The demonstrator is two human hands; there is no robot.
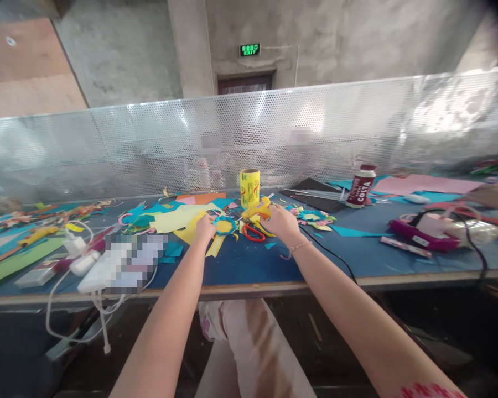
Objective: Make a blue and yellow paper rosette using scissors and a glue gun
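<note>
My right hand (283, 222) is wrapped round a yellow hot glue gun (257, 209), its nozzle pointing left. My left hand (206, 228) pinches the left edge of a paper rosette (225, 225) with a yellow centre, a blue frilled rim and yellow tails hanging toward me. Its fingertips are partly hidden. Between the hands, under the glue gun, lie scissors with red-orange handles (254, 234). Just behind stands a yellow tape roll (249, 187) on its end. Pale yellow paper (176, 219) lies beyond my left hand, and another paper flower (311, 216) beyond my right.
A brown COSTA bottle (361, 187) stands right of centre at the back. A purple power strip (424, 236) and black cord lie at right, near another person's arm (492, 196). White chargers and cables (85, 262) crowd the left front. A perforated metal screen (149, 149) closes off the back.
</note>
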